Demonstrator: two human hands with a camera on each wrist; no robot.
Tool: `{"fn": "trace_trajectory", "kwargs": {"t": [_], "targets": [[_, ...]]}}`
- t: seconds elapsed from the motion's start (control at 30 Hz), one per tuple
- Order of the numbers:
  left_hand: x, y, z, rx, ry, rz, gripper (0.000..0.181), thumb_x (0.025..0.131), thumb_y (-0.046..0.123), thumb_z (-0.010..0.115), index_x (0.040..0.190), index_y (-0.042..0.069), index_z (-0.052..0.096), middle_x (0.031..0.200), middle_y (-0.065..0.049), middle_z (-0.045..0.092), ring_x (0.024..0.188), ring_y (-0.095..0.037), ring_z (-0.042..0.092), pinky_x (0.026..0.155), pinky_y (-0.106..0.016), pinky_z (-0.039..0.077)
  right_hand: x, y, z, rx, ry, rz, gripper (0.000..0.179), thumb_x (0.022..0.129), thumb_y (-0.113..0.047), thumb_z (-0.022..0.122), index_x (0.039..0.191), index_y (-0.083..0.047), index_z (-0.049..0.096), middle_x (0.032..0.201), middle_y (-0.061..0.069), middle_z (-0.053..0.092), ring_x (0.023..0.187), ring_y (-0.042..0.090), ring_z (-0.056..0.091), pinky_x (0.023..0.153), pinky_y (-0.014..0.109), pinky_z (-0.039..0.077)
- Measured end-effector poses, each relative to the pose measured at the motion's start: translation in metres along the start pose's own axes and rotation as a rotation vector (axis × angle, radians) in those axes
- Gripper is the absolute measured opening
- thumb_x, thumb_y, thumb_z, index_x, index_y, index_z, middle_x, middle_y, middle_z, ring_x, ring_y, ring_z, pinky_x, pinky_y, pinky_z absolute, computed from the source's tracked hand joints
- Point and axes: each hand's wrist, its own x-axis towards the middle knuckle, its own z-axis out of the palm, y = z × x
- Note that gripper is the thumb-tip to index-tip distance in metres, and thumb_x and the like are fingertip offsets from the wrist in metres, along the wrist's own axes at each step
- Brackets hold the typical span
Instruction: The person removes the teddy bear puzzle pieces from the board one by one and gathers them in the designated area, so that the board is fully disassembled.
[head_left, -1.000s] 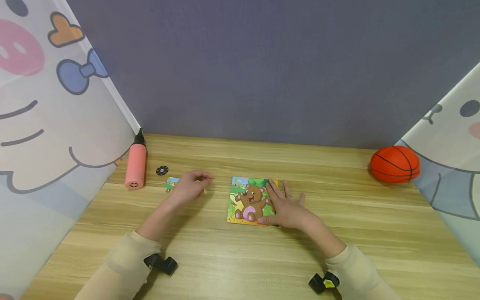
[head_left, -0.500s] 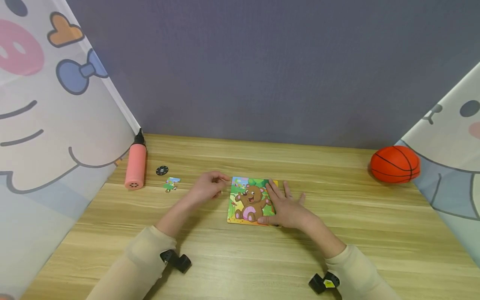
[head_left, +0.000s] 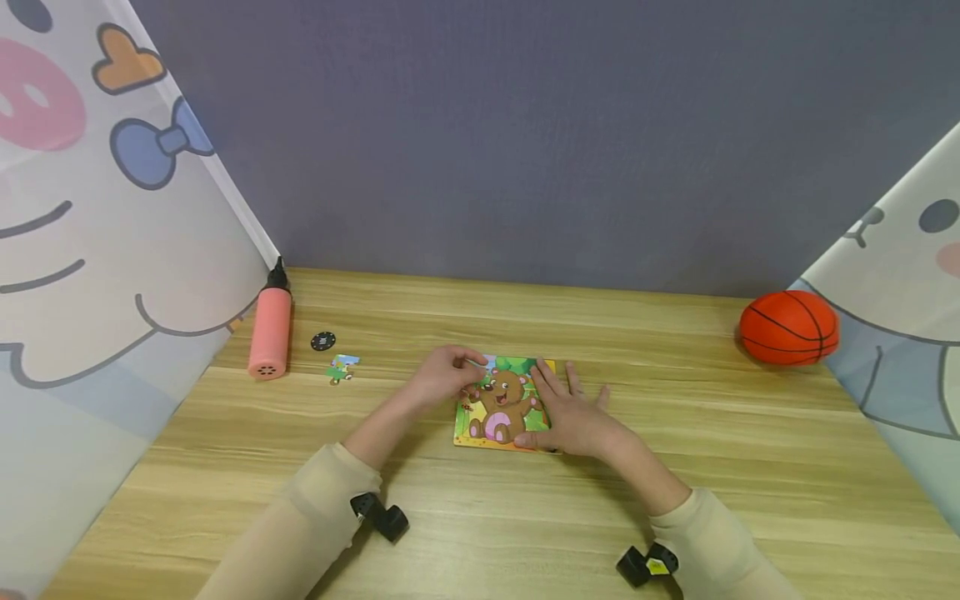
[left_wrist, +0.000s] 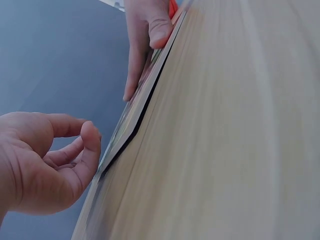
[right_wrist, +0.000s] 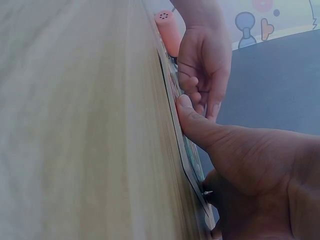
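A square bear jigsaw puzzle (head_left: 497, 410) lies on the wooden table in the head view. Over its upper left corner is my left hand (head_left: 444, 377), fingers loosely bent. In the left wrist view the left thumb (left_wrist: 91, 150) and index fingertip come together, and no piece shows between them. My right hand (head_left: 576, 419) rests on the puzzle's right side with fingers spread, its thumb (right_wrist: 192, 112) lying along the near edge. Some loose puzzle pieces (head_left: 342, 368), coloured blue, green and brown, lie left of the puzzle. The hands cover the puzzle's right part and upper left corner.
A black round chip (head_left: 323, 341) lies just behind the loose pieces. The pink hand pump (head_left: 270, 333) with a black nozzle is at the far left. At the far right sits a dented orange toy basketball (head_left: 789, 327). A grey panel (head_left: 480, 150) closes off the back.
My left hand has moved right, away from the loose pieces and onto the puzzle's upper left corner, uncovering those pieces. The right hand has stayed in place on the puzzle.
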Motion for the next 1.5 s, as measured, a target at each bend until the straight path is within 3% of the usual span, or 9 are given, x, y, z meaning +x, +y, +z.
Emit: {"fn": "trace_trajectory", "kwargs": {"t": [0.27,0.63,1.2,1.5], "targets": [[0.005,0.002,0.012,-0.035,-0.013,-0.015,0.027,0.097,0.003,0.067,0.121,-0.007,0.062,0.087,-0.017,0.062,0.065,-0.017,0.06,0.059,-0.029,0.058,0.001,0.001,0.002,-0.01,0.005,-0.001,0.117,0.082,-0.074,0.065,0.164,-0.013,0.007,0.17,0.003,-0.001,0.15,0.046,-0.007,0.095,0.089,-0.002],[0.009,0.0,0.015,0.019,0.008,-0.073,0.029,0.096,0.0,0.066,0.123,-0.009,0.061,0.081,-0.015,0.065,0.059,-0.016,0.061,0.058,-0.028,0.058,0.001,0.0,0.002,-0.022,0.008,-0.002,0.116,0.082,-0.074,0.065,0.164,-0.013,0.007,0.17,0.003,0.0,0.15,0.045,-0.006,0.095,0.089,0.0],[0.009,0.003,0.018,0.067,0.005,-0.059,0.022,0.094,-0.005,0.065,0.116,-0.008,0.064,0.078,-0.013,0.062,0.056,-0.016,0.059,0.054,-0.026,0.056,0.0,-0.001,0.0,-0.013,0.009,-0.009,0.115,0.084,-0.071,0.066,0.163,-0.012,0.007,0.17,0.004,0.0,0.15,0.046,-0.007,0.095,0.089,-0.001],[0.012,0.002,0.024,0.269,0.065,-0.01,0.027,0.083,-0.001,0.075,0.108,-0.003,0.064,0.074,-0.009,0.064,0.048,-0.014,0.058,0.045,-0.024,0.05,-0.001,-0.001,0.0,-0.027,0.013,-0.017,0.115,0.084,-0.071,0.066,0.163,-0.011,0.008,0.17,0.005,0.0,0.15,0.047,-0.005,0.094,0.089,0.001]]}}
